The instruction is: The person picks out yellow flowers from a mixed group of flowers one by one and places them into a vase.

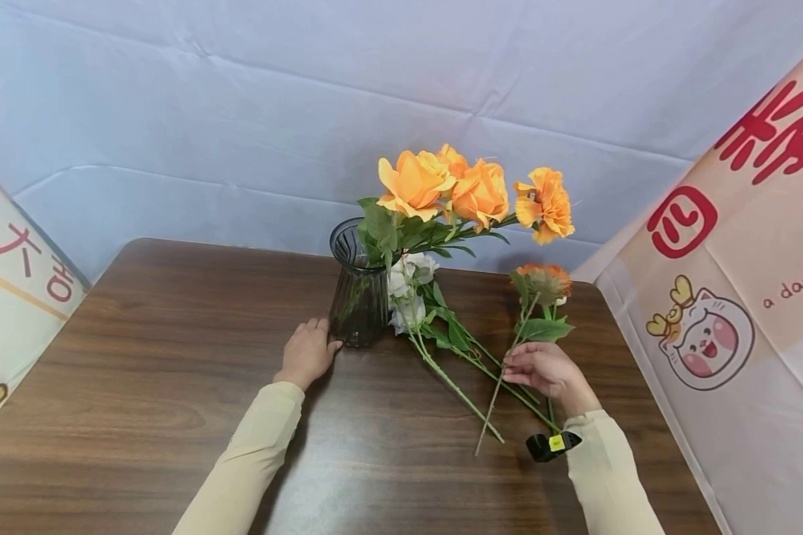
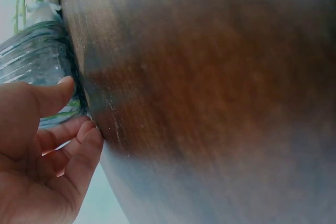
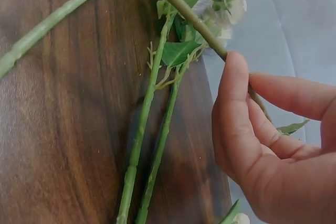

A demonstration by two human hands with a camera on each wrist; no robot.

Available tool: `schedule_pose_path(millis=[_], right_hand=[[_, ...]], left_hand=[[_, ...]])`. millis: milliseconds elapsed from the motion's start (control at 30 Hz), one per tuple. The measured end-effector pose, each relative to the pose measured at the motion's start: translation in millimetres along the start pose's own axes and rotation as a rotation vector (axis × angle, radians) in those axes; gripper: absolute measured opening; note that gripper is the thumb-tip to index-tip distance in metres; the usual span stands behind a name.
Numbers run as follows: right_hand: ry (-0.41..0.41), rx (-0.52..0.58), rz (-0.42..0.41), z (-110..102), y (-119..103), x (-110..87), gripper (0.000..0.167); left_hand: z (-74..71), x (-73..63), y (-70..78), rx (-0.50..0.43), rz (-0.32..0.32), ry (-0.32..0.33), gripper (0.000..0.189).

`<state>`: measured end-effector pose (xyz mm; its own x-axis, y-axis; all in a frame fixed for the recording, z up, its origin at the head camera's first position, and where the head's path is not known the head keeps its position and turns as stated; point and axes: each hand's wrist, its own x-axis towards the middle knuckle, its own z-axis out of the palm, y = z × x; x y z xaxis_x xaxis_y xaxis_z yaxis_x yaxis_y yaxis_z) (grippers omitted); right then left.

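Observation:
Near the table's back stands a dark ribbed glass vase (image 1: 359, 305) holding orange roses (image 1: 415, 186). My left hand (image 1: 308, 352) rests on the table beside its base, fingers lightly bent; thumb and fingertips lie right at the glass in the left wrist view. To the right, my right hand (image 1: 542, 369) pinches a thin stem (image 3: 197, 22) between thumb and fingers. That stem slants up to an orange flower (image 1: 542, 281) seen from its underside. White flowers (image 1: 408, 297) lie right of the vase, their green stems (image 3: 139, 135) stretching toward my right hand.
An orange ruffled flower (image 1: 545, 204) leans out to the right, above the held one. A small black device (image 1: 542, 447) with a yellow label sits by the right cuff. Pale cloth (image 1: 241, 119) hangs behind the wooden table (image 1: 174, 357), with printed panels at both sides.

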<state>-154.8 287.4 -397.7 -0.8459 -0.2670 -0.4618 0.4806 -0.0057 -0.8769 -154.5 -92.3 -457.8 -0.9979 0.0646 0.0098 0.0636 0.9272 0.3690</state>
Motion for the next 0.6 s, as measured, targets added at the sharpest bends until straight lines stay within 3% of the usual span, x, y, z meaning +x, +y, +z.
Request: schedule_pose_path(millis=[600], right_hand=[[-0.012, 0.062, -0.030, 6.1, -7.0, -5.9, 0.025]], left_hand=[[1.0, 0.1, -0.5, 0.001, 0.001, -0.004, 0.049]])
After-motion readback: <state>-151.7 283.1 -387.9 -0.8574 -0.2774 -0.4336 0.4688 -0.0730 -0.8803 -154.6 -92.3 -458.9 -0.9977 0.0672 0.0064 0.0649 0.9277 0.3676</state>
